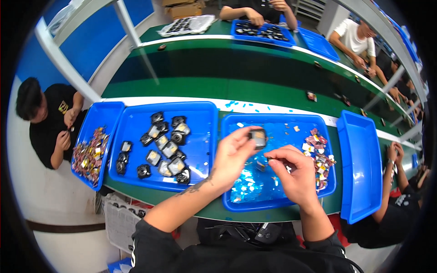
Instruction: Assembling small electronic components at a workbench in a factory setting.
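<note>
My left hand (pixel 233 157) is closed round the edge of a small black square device (pixel 258 138) with a grey and tan face, held above a blue tray (pixel 278 205). Just to its right, my right hand (pixel 297 175) pinches a small dark piece (pixel 269 159); its kind is too small to tell. Under both hands, the tray holds shiny bits of clear blue film (pixel 246 187). Along its right side lies a heap of small pink, yellow and white parts (pixel 322 164).
A blue tray (pixel 198 123) on the left holds several black devices. Beside it stands a narrow tray (pixel 114 111) of small parts. On the right is another blue tray (pixel 362 159). Beyond runs a green conveyor (pixel 268 86) with scattered pieces. Co-workers sit around, one (pixel 50 123) at the left.
</note>
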`<state>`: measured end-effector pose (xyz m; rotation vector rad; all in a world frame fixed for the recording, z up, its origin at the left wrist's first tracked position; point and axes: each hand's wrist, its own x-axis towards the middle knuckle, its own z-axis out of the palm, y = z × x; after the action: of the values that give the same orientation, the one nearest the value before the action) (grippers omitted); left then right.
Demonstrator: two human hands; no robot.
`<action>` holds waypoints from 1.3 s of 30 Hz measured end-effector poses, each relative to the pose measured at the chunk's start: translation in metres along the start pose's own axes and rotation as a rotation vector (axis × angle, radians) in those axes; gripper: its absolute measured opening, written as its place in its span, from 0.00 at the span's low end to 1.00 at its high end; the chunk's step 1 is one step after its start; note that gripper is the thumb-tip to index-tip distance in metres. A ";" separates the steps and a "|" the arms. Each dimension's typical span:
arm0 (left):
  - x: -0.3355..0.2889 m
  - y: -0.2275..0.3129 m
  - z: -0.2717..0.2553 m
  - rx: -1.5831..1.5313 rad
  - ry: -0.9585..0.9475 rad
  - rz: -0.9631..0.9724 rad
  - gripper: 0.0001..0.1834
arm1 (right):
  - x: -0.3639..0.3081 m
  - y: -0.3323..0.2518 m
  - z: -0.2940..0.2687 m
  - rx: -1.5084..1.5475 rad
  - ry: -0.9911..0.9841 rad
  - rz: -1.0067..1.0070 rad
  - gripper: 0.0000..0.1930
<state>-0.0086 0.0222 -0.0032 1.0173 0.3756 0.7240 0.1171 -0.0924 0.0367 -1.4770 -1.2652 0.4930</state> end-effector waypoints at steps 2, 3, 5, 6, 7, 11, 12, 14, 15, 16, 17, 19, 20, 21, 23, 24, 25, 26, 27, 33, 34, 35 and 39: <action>-0.002 -0.006 0.007 0.065 -0.039 -0.058 0.14 | 0.000 0.002 0.000 -0.102 0.016 0.068 0.08; -0.003 -0.006 0.011 0.047 -0.015 -0.028 0.15 | 0.002 0.004 0.002 -0.095 0.071 0.064 0.08; -0.007 -0.006 0.011 0.032 0.021 -0.005 0.16 | 0.003 0.010 0.005 -0.094 0.098 0.072 0.08; -0.009 -0.002 0.007 0.062 -0.004 -0.033 0.17 | 0.003 0.011 0.007 -0.099 0.133 0.078 0.08; -0.009 0.001 0.005 0.089 -0.039 -0.062 0.19 | 0.004 0.010 0.007 -0.071 0.155 0.086 0.07; -0.009 0.004 0.006 0.063 -0.112 -0.094 0.20 | 0.004 0.004 0.005 -0.012 0.230 0.125 0.06; -0.008 0.003 0.005 0.065 -0.112 -0.096 0.20 | 0.003 0.002 0.003 -0.011 0.232 0.127 0.06; -0.009 0.000 0.004 0.080 -0.124 -0.093 0.20 | -0.001 0.000 -0.002 -0.182 0.142 0.058 0.05; -0.009 0.000 0.004 0.081 -0.123 -0.098 0.20 | -0.002 0.000 -0.003 -0.174 0.118 0.089 0.05; -0.009 0.002 0.004 0.085 -0.139 -0.110 0.20 | -0.003 0.000 -0.004 -0.173 0.120 0.095 0.05; -0.009 0.003 0.004 0.090 -0.155 -0.122 0.20 | -0.002 -0.002 -0.004 -0.175 0.119 0.094 0.05; -0.009 0.000 0.004 0.101 -0.167 -0.070 0.20 | 0.000 -0.003 -0.005 -0.177 0.119 0.095 0.05; -0.009 -0.001 0.004 0.112 -0.177 -0.011 0.20 | 0.001 -0.004 -0.004 -0.181 0.128 0.073 0.05; -0.009 0.000 0.005 0.113 -0.178 -0.014 0.20 | 0.001 -0.004 -0.003 -0.185 0.137 0.049 0.05; -0.011 0.001 0.007 0.103 -0.185 0.017 0.21 | 0.001 -0.006 -0.002 -0.188 0.150 0.030 0.05; -0.012 0.001 0.008 0.105 -0.185 0.015 0.21 | 0.001 -0.006 -0.001 -0.192 0.161 0.009 0.05; -0.012 0.000 0.008 0.097 -0.177 0.019 0.21 | 0.001 -0.005 -0.001 -0.191 0.164 0.007 0.05; -0.012 0.000 0.009 0.089 -0.168 0.024 0.21 | 0.001 -0.003 -0.001 -0.163 0.167 0.031 0.06; -0.012 0.000 0.009 0.093 -0.171 0.025 0.21 | 0.000 -0.002 -0.001 -0.136 0.170 0.055 0.06; -0.015 -0.002 0.010 0.152 -0.153 0.041 0.21 | 0.004 -0.005 0.000 -0.254 0.191 -0.027 0.04; -0.016 0.000 0.009 0.163 -0.158 0.039 0.21 | 0.005 -0.007 -0.002 -0.255 0.193 -0.025 0.04; -0.017 0.001 0.009 0.174 -0.163 0.037 0.21 | 0.005 -0.010 -0.005 -0.296 0.185 -0.042 0.06; -0.018 0.005 0.009 0.180 -0.192 0.034 0.21 | 0.007 -0.008 -0.011 -0.389 0.227 -0.149 0.12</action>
<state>-0.0178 0.0060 0.0049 1.2555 0.2601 0.6246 0.1251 -0.0922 0.0499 -1.6874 -1.3235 -0.0261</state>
